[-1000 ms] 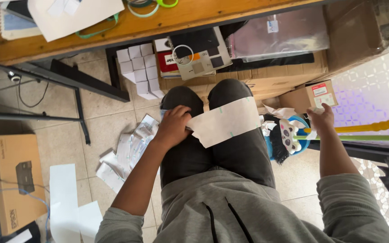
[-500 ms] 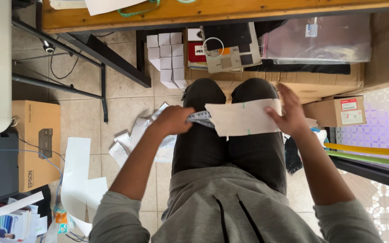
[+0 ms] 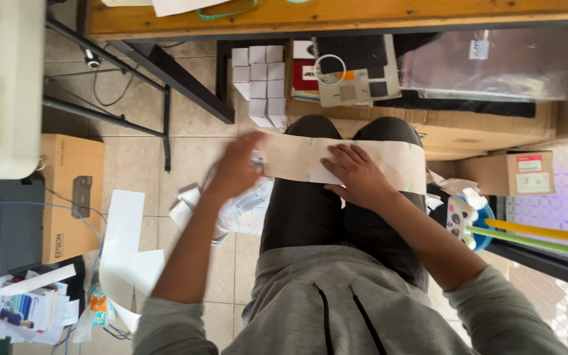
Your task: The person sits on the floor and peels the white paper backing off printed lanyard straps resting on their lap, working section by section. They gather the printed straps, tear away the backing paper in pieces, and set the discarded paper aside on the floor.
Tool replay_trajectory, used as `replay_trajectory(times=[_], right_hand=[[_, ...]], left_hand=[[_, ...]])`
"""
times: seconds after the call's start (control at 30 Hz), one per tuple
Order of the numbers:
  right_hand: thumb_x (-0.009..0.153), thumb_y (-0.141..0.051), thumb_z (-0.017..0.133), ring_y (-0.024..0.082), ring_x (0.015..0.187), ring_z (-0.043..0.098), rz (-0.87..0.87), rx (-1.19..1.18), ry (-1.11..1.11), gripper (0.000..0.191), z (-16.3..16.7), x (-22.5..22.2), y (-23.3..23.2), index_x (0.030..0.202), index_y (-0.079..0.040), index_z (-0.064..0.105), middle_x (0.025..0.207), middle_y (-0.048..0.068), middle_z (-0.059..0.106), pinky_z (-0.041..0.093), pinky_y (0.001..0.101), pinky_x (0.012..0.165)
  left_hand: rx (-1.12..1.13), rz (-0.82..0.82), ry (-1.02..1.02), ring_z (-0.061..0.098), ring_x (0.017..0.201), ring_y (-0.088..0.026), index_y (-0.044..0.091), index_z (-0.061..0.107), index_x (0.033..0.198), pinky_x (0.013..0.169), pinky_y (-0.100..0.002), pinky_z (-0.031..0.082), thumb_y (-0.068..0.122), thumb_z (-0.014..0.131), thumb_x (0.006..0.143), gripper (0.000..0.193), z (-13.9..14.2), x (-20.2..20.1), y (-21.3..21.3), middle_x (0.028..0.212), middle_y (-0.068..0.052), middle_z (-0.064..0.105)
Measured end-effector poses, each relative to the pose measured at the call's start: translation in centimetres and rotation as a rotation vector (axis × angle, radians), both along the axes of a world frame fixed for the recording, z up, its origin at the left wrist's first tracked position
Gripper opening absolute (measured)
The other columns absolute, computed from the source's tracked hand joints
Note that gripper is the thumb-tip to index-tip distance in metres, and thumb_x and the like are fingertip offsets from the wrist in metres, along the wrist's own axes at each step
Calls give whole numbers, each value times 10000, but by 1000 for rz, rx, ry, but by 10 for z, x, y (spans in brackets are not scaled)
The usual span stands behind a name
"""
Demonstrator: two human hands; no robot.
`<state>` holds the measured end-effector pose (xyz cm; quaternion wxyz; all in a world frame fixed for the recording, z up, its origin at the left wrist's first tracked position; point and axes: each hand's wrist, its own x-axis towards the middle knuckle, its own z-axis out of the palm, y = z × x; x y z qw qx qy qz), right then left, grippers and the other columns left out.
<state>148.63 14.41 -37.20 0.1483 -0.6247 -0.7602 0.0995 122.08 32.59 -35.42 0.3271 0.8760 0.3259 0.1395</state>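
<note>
A long white paper strip (image 3: 399, 164) lies across my knees, which are in dark trousers (image 3: 310, 210). My right hand (image 3: 356, 174) rests flat on the middle of the strip, fingers spread, pressing it onto my lap. My left hand (image 3: 238, 167) is at the strip's left end and is blurred; its fingers seem to pinch that end. Below the left hand, loose white papers and a clear plastic bag (image 3: 241, 210) lie on the tiled floor.
A wooden table edge (image 3: 363, 13) runs along the top, with stacked white boxes (image 3: 258, 82) and cardboard under it. A brown carton (image 3: 70, 194) and a white paper sheet (image 3: 123, 243) lie at left. A small cardboard box (image 3: 517, 174) sits at right.
My right hand came in from the right side onto the strip on my lap. The strip now lies stretched out across both knees, and my left hand has shifted to its left end.
</note>
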Motion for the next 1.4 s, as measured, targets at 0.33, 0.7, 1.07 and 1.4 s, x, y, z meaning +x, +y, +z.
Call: replay_trajectory(times=[0.33, 0.7, 1.07, 1.4], right_hand=[[888, -200, 757, 236, 1091, 660, -18, 236, 114, 109, -13, -3, -10, 953, -115, 777, 1132, 41, 713, 509, 384, 947], [821, -198, 789, 227, 832, 651, -16, 169, 203, 92, -21, 0, -6, 899, -148, 789, 865, 0, 669, 501, 377, 813], [851, -115, 767, 235, 798, 654, -17, 301, 264, 51, -17, -3, -6, 874, -80, 739, 872, 29, 684, 493, 379, 754], [958, -149, 678, 306, 1198, 595, -114, 113, 349, 128, -23, -2, -5, 1039, -61, 632, 1291, 117, 622, 436, 454, 1015]], left_hand=[[10, -368, 165, 684, 1070, -251, 146, 768, 986, 865, -410, 550, 259, 723, 887, 157, -19, 82, -43, 1111, -1, 718], [-27, -209, 231, 699, 983, -248, 176, 789, 901, 819, -413, 551, 278, 722, 841, 136, -13, 86, -60, 1044, 19, 707], [54, 8, 34, 699, 812, -362, 86, 702, 854, 725, -485, 556, 165, 652, 896, 102, -35, 89, -68, 929, -76, 721], [-243, 405, -287, 726, 804, -322, 36, 596, 1090, 701, -415, 555, 142, 633, 979, 157, -44, 82, -66, 855, -134, 726]])
